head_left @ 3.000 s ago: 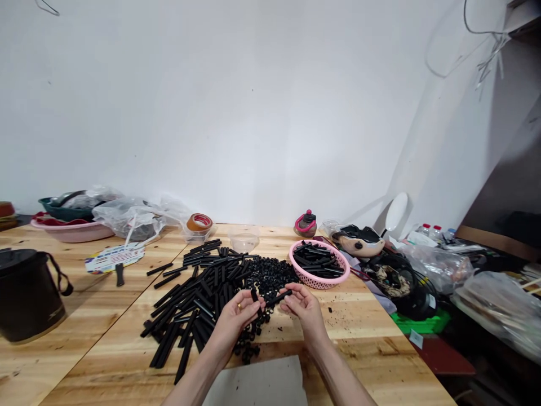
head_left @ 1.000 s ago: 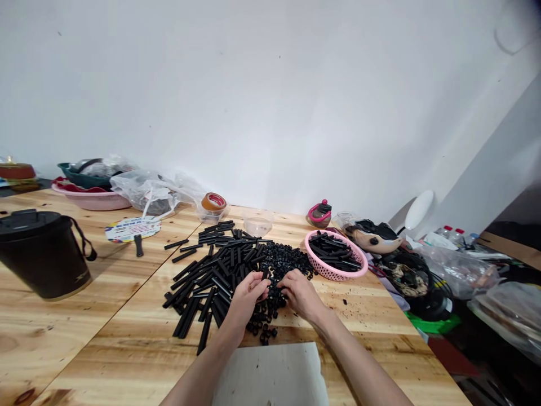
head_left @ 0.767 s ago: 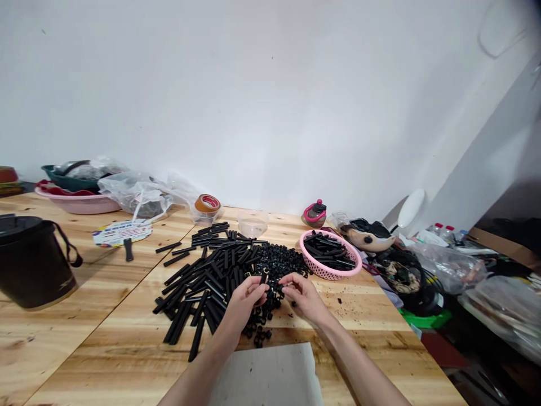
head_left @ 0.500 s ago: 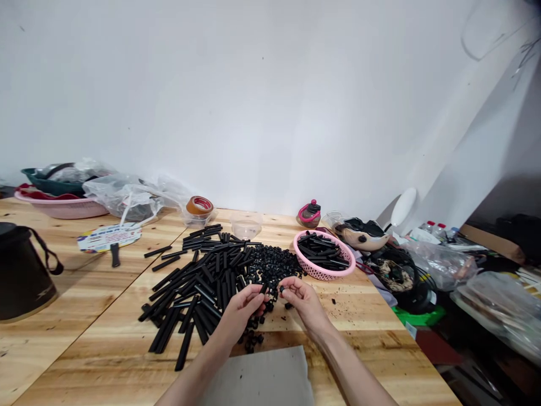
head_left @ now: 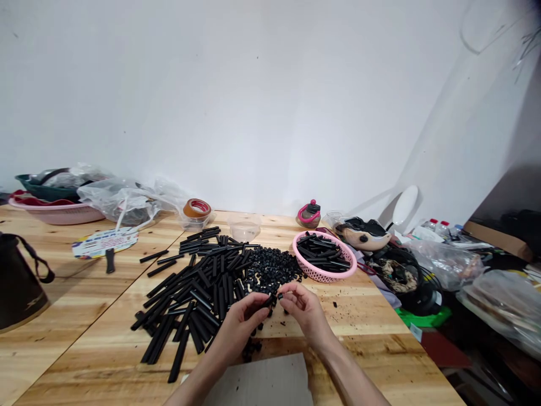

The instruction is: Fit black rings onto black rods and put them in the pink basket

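My left hand (head_left: 247,318) is closed around a short black tube (head_left: 269,301), whose end points toward the other hand. Between thumb and forefinger, my right hand (head_left: 305,313) pinches a small black piece (head_left: 280,296), close to the tube's end. Whether the two parts touch I cannot tell. Left of the hands lies a loose pile of black tubes (head_left: 198,301). Just beyond the fingertips spreads a heap of small black pieces (head_left: 274,266). A pink basket (head_left: 354,270) holding more black tubes stands behind my right hand.
A grey sheet (head_left: 266,383) lies at the table's near edge. Along the left are a dark cup (head_left: 19,287), a hand fan (head_left: 103,243) and a pink basin (head_left: 59,214). Brown tape (head_left: 197,208) and a clear tub (head_left: 244,230) stand farther back. Bags and clutter crowd the right side.
My hands have come closer together, bringing the tube and the small piece nearly end to end. The view has shifted slightly.
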`<move>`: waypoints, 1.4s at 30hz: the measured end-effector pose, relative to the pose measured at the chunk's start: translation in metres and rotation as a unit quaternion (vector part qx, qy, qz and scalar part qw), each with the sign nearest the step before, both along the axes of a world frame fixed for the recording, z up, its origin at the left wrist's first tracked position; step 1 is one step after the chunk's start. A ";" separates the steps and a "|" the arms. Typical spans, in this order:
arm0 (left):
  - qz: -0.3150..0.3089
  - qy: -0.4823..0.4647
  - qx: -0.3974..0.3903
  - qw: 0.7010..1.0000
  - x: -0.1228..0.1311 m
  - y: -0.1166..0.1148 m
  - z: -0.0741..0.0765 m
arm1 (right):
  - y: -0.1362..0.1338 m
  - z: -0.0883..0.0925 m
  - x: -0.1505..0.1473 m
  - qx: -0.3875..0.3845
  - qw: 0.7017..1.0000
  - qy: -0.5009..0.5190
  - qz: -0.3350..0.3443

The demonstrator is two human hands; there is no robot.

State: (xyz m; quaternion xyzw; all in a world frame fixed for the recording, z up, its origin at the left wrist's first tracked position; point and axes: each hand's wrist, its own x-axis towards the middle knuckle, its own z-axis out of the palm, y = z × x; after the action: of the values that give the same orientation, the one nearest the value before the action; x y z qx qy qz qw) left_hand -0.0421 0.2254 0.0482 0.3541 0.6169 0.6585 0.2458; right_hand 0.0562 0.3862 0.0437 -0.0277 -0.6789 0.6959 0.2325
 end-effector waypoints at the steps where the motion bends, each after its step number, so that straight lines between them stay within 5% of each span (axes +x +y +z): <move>1: 0.004 0.004 -0.001 1.000 0.000 0.000 0.000 | -0.001 0.000 0.000 0.010 1.000 0.004 -0.002; 11: 0.035 0.066 -0.006 0.997 0.001 -0.004 0.002 | -0.002 0.002 0.000 0.121 0.990 0.042 -0.055; 42: 0.066 0.160 -0.014 0.985 0.002 -0.008 0.005 | -0.002 0.010 0.003 0.223 0.967 0.097 -0.076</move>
State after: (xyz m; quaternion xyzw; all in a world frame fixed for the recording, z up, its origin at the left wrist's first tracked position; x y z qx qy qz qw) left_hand -0.0402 0.2172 0.0536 0.4099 0.6798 0.5991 0.1048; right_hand 0.0591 0.3843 0.0534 0.0415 -0.7872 0.5063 0.3495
